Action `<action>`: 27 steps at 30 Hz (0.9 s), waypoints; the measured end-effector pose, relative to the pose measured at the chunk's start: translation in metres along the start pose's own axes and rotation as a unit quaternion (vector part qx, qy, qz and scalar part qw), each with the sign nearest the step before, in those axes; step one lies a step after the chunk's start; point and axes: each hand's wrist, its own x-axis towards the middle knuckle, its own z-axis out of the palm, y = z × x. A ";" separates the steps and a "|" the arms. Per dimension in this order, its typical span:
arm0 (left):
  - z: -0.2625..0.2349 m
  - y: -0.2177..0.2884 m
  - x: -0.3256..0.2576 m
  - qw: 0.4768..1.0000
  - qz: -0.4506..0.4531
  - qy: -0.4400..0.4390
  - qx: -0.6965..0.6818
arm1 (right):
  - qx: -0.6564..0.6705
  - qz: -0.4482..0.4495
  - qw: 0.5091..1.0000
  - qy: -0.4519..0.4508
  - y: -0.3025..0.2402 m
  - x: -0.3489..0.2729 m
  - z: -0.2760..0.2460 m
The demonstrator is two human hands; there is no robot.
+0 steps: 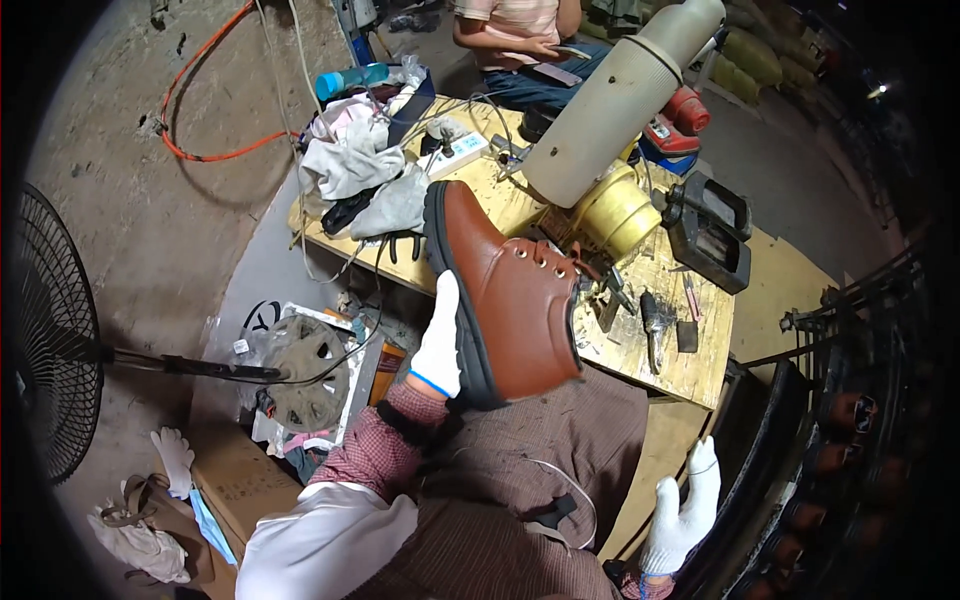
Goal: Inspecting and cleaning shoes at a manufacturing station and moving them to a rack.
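A brown leather ankle boot (pixel 525 315) with a thick black sole and metal eyelets is held up over my lap, toe pointing away. My left hand (pixel 437 342), in a white knit glove, grips it from the sole side; the fingertips are partly hidden by the boot. Out to the lower right, my right hand (pixel 684 508) is also gloved in white. Its thumb and fingers are apart, with nothing between them, near the dark metal rack.
Before me a wooden table (pixel 715 345) carries a grey cylindrical heater (pixel 610 110) on a yellow base, a power strip (pixel 455 152), grey cloths (pixel 350 165) and a black-handled tool (pixel 655 325). A standing fan (pixel 60 330) is left, a dark rack (pixel 790 440) right. Another person (pixel 525 45) sits beyond.
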 end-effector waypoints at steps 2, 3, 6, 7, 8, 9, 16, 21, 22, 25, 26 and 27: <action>0.004 0.004 0.011 0.998 0.033 0.030 0.054 | 0.008 -0.009 1.000 0.007 -0.003 -0.005 0.003; -0.002 0.006 0.021 0.995 0.053 0.045 0.078 | 0.046 -0.012 0.999 0.016 -0.013 -0.008 0.005; 0.001 0.010 0.035 0.989 0.080 0.076 0.100 | 0.037 0.007 0.999 0.027 0.007 -0.015 0.008; 0.007 0.010 0.035 0.970 0.140 0.089 0.178 | 0.009 0.017 1.000 0.020 0.011 -0.017 0.008; 0.013 0.010 0.035 0.941 0.198 0.101 0.255 | -0.019 0.027 0.999 0.013 0.012 -0.018 0.009; 0.018 0.012 0.036 0.941 0.197 0.099 0.256 | -0.014 0.048 0.999 0.018 0.014 -0.018 0.012; 0.007 0.046 0.058 0.905 0.314 0.180 0.222 | -0.047 0.057 0.997 -0.008 0.027 -0.009 0.018; 0.069 0.050 0.077 0.860 0.365 0.179 0.307 | -0.062 -0.032 0.997 -0.043 0.018 0.021 0.032; 0.072 0.049 0.081 0.864 0.374 0.164 0.295 | -0.056 -0.075 0.995 -0.047 0.012 0.029 0.036; 0.080 0.049 0.086 0.883 0.374 0.129 0.253 | -0.041 -0.198 0.978 -0.055 -0.006 0.061 0.050; 0.073 0.049 0.088 0.883 0.373 0.129 0.254 | -0.024 -0.227 0.972 -0.062 -0.016 0.071 0.056; 0.069 0.050 0.087 0.882 0.363 0.154 0.257 | -0.007 -0.255 0.965 -0.060 -0.026 0.082 0.062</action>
